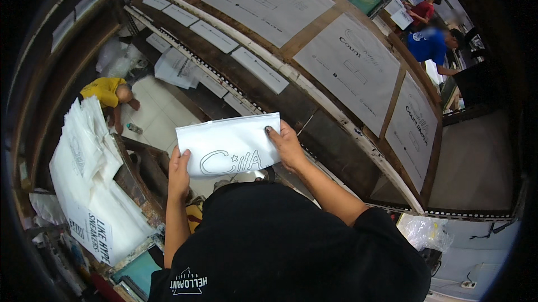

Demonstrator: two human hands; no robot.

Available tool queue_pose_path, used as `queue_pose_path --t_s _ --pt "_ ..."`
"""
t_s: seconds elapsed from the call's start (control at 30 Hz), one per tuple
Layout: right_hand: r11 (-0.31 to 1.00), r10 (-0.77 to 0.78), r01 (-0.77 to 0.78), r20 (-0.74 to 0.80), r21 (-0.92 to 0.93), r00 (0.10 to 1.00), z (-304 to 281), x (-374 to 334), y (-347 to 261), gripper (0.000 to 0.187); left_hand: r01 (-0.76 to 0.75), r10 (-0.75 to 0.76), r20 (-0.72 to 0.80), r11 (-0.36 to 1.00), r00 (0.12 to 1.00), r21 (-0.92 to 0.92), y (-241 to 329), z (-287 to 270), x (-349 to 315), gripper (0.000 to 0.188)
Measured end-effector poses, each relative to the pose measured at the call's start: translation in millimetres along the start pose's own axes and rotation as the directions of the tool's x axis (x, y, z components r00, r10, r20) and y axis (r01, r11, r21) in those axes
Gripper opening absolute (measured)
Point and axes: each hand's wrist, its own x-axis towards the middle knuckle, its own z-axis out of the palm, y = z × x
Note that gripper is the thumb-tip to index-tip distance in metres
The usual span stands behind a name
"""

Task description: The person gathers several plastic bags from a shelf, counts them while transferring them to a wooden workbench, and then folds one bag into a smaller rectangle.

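Between my two hands I hold a flat white plastic bag (230, 139) with outlined black lettering and a straight band along its top edge. My left hand (179, 174) grips its left side, thumb on the front and the fingers mostly hidden behind. At the upper right side my right hand (287, 146) pinches the bag, its thumb dark at the tip and the other fingers behind. The bag is spread out in front of my chest, tilted slightly up to the right.
A long rack (314, 86) ahead bears large printed white sheets (350, 63), with smaller white pieces (260, 70) below. A stack of white plastic bags (92, 173) stands at my left. A person in yellow (106, 93) crouches on the tiled floor; others work at upper right.
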Motion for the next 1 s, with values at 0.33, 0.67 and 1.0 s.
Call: queue_pose_path --t_s 0.33,0.67,1.0 --pt "0.999 0.0 -0.002 -0.052 -0.04 0.999 2 -6 2 0.022 -0.07 0.067 0.101 0.997 0.993 0.032 0 5 10 0.042" --pt "0.999 0.027 -0.021 -0.162 0.042 0.986 -11 -18 6 0.017 -0.046 0.04 0.133 0.998 0.99 0.046 -1 17 15 0.042" --pt "0.987 0.127 -0.106 -0.185 0.118 0.974 -18 -26 2 0.029 -0.094 0.089 0.04 0.987 0.995 0.129 3 25 7 0.035"
